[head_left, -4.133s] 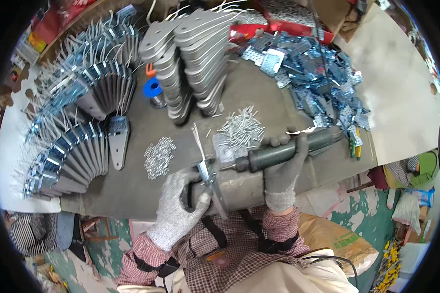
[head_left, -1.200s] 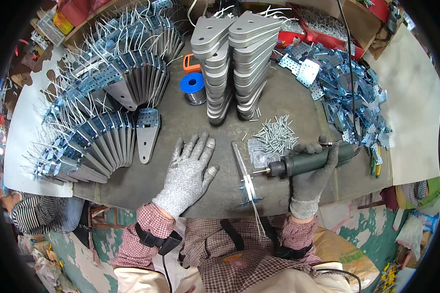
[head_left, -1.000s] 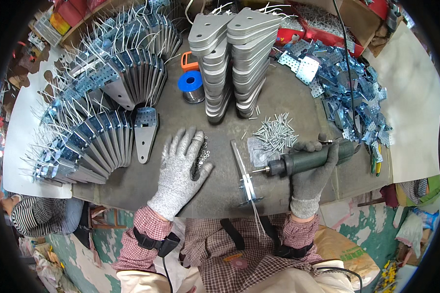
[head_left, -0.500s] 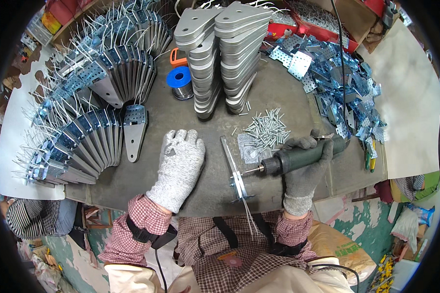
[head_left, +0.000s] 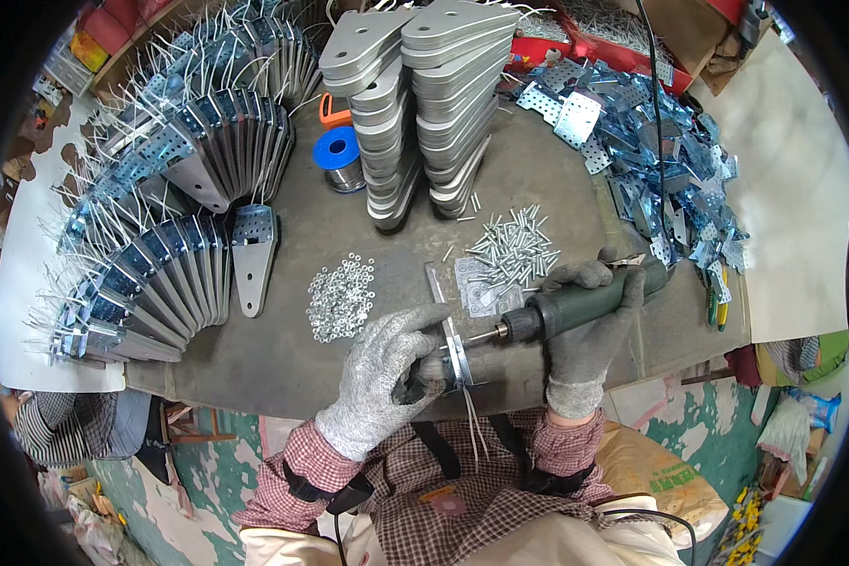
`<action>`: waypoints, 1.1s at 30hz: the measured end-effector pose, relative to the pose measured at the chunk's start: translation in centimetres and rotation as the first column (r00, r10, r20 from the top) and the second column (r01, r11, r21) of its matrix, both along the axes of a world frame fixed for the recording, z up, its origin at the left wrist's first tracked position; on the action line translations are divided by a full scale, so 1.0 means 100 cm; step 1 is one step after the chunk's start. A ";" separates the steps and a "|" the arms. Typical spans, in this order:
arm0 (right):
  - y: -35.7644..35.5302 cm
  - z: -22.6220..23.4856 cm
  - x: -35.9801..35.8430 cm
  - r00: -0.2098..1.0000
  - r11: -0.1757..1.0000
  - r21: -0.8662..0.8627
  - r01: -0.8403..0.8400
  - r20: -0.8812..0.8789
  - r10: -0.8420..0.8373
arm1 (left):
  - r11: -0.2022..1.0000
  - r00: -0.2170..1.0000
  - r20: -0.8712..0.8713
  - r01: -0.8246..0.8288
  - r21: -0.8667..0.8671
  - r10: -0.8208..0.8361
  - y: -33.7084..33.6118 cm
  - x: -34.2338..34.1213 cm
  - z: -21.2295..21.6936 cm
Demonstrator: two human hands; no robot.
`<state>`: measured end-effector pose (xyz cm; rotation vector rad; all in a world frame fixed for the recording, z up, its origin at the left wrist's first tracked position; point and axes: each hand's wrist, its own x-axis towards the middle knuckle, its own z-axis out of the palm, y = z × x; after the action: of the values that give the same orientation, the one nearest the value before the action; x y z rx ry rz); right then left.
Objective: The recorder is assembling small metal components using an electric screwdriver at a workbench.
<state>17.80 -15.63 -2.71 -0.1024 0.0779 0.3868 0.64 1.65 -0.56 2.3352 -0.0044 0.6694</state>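
Note:
My left hand (head_left: 382, 363), in a grey-white knit glove, has its fingers curled against the left side of a narrow metal bracket (head_left: 459, 363). The bracket stands on edge near the table's front edge, with white wires hanging from it. Any small part between the fingertips is hidden. My right hand (head_left: 590, 325), in a darker grey glove, is wrapped round a dark green electric screwdriver (head_left: 585, 307). Its bit points left and reaches the bracket's right side. A pile of nuts (head_left: 341, 297) lies beyond my left hand, and a heap of screws (head_left: 514, 247) beyond the bracket.
Two tall stacks of grey metal plates (head_left: 453, 104) stand at the back. A blue solder spool (head_left: 340, 158) is beside them. Rows of wired brackets (head_left: 160, 274) fan out at left. Blue-silver perforated plates (head_left: 660, 151) pile up at right, near green-yellow pliers (head_left: 723, 302). A black cable hangs there.
My left hand has moved right and nearer, from over the nuts to the bracket, and its fingers now touch it. The nut pile is uncovered. My right hand stays almost in place with the screwdriver.

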 end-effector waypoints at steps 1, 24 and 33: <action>0.000 0.000 0.000 1.000 1.000 0.011 0.003 -0.008 -0.003 | 0.999 1.000 -0.013 -0.002 0.033 0.002 0.000 0.000 0.002; 0.002 -0.001 0.000 0.999 1.000 -0.014 0.011 -0.042 -0.012 | 0.986 0.994 0.048 -0.104 0.134 0.099 -0.017 0.001 -0.001; -0.002 0.002 0.001 0.999 0.998 -0.069 0.006 -0.038 -0.008 | 0.998 0.998 0.022 -0.057 0.020 0.056 -0.009 0.000 -0.004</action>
<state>17.87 -15.78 -2.53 -0.1629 0.1299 0.3791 0.68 0.72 -0.93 2.3553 0.0455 0.7258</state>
